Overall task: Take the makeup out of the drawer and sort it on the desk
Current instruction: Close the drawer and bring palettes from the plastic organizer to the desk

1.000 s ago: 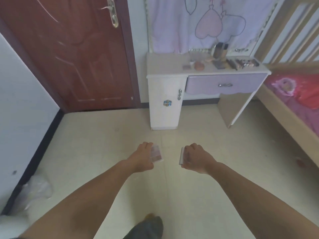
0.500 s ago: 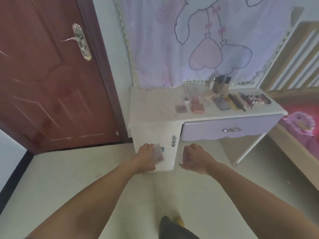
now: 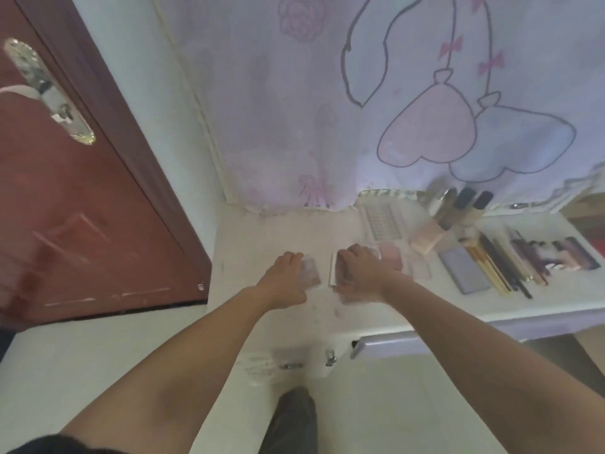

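Observation:
My left hand [image 3: 284,283] is closed on a small clear pink compact [image 3: 311,273] over the white desk [image 3: 258,237]. My right hand [image 3: 358,276] grips a flat white-edged palette [image 3: 333,269] beside it. Both hands hover above the desk's left-middle part. Laid out to the right are a pink blush palette [image 3: 390,257], a clear lash tray [image 3: 383,221], foundation bottles [image 3: 442,221], a lilac palette [image 3: 465,273], several brushes and pencils [image 3: 497,263] and lip products [image 3: 556,253]. The lilac drawer [image 3: 409,345] front sits below the desk edge, slightly ajar.
A red-brown door [image 3: 75,208] with a metal handle [image 3: 49,90] stands to the left. A pink and lilac curtain [image 3: 376,99] hangs behind the desk. The cabinet door knob [image 3: 330,357] is below the desk; my leg [image 3: 291,421] is near the floor.
I have walked up to the desk; it now fills the view. Both hands, still holding their items, went from over the floor to above the desk top.

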{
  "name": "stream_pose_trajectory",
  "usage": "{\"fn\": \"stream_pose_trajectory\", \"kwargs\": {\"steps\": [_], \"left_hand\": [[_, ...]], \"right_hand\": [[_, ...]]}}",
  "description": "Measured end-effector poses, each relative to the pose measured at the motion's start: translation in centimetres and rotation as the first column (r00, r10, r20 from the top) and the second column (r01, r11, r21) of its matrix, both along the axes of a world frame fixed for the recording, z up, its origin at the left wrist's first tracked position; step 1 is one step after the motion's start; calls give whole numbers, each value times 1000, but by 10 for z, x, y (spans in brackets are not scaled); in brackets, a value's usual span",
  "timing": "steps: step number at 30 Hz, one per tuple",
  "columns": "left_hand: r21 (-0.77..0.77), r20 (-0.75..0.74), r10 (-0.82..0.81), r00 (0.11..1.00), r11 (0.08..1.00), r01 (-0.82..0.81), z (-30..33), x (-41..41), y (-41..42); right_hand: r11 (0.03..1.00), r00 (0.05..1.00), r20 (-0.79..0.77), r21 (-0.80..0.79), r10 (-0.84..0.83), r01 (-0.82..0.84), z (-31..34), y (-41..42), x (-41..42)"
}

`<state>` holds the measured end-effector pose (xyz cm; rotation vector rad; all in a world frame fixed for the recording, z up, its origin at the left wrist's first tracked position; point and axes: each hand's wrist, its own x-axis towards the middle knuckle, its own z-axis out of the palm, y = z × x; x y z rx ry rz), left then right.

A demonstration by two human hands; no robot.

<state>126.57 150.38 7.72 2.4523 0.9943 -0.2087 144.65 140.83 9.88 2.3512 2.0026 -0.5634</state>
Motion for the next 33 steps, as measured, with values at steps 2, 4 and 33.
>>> {"fn": "stream_pose_trajectory", "kwargs": {"steps": [2, 4, 33], "left_hand": [[12, -14, -33, 999, 999, 33, -5, 27, 40], [37, -29, -67, 997, 997, 68, -11, 51, 80], [278, 135, -487, 863, 854, 439, 20, 200, 82]], "right_hand": [[1000, 999, -30, -14, -25, 24, -4, 40, 21], [999, 1000, -21, -38, -18, 17, -5, 79, 42], [872, 829, 272, 117, -488, 475, 20, 4, 110]]}}
